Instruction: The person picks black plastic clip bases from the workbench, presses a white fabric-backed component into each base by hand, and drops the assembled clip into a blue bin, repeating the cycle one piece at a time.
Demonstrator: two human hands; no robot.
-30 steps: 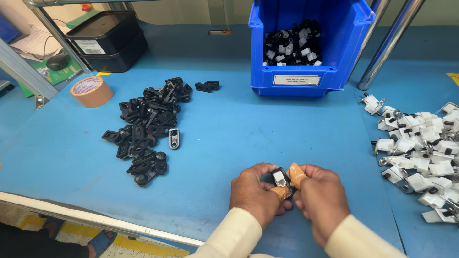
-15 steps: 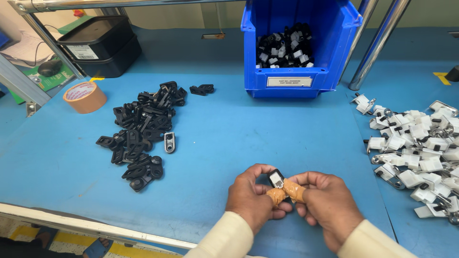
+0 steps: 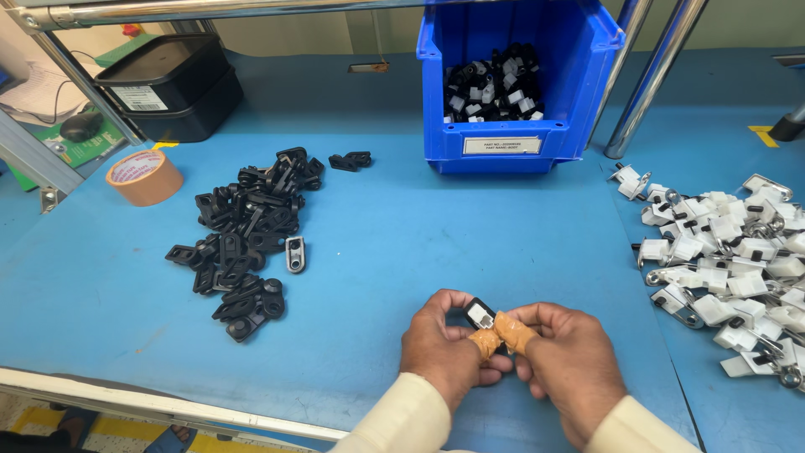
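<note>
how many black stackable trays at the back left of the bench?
2: upper black tray sits stacked on the lower black tray, behind the roll of brown tape. The frame post partly hides them; more could sit out of view.

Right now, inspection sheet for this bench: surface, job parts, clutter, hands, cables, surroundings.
Surface: blue bench top, bare in the middle.
Job's things: small black part with white insert, pinched between both thumbs.
Clutter: pile of black plastic parts on the left; pile of white and metal parts on the right; roll of brown tape.
Hands: left hand and right hand both grip the part; thumb tips wrapped in tan tape.
Cables: nothing seen.
Surroundings: blue bin holding black and white parts; black trays; metal frame poles.
</note>
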